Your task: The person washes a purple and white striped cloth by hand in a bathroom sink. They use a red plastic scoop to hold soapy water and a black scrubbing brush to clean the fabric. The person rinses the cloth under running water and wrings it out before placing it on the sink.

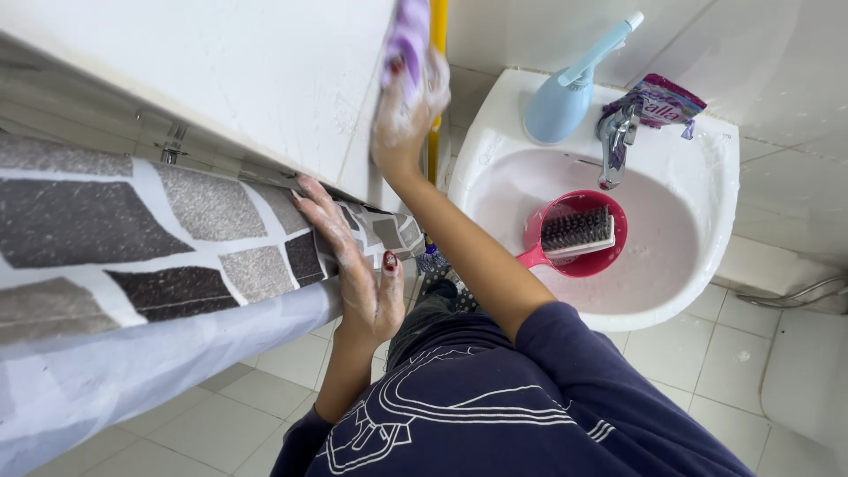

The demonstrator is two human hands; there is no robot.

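Purple and soft-looking, a sponge or scrubbing pad (407, 40) sits clamped in the right hand (405, 110), whose soapy fingers curl around its lower part while the hand presses it against the white cabinet door (265, 79). The picture blurs here, so its exact shape is hard to tell. Suds coat the right hand and wrist. Below and to the left of it, the left hand (349, 256) lies open and flat, palm down, fingers spread along the lower edge of that white panel where it meets a stone-patterned covering (159, 238); it grips nothing and seems only to brace.

The pad looks light and squashy, likely to give under pressure, and wet soap probably makes it slippery; a hold across its middle, with fingers wrapped round both sides as now, seems the surest.

To the right of the right hand, past a yellow upright pole (437, 26), stands a white washbasin (724, 177) with a metal tap (616, 141). Inside the basin lies a red scoop (583, 256) carrying a bristle brush (579, 231). On the basin's rim, beyond the scoop, rest a pale blue spray bottle (565, 97) and a purple sachet (658, 102). White floor tiles (680, 353) spread below the person's dark blue sleeves.
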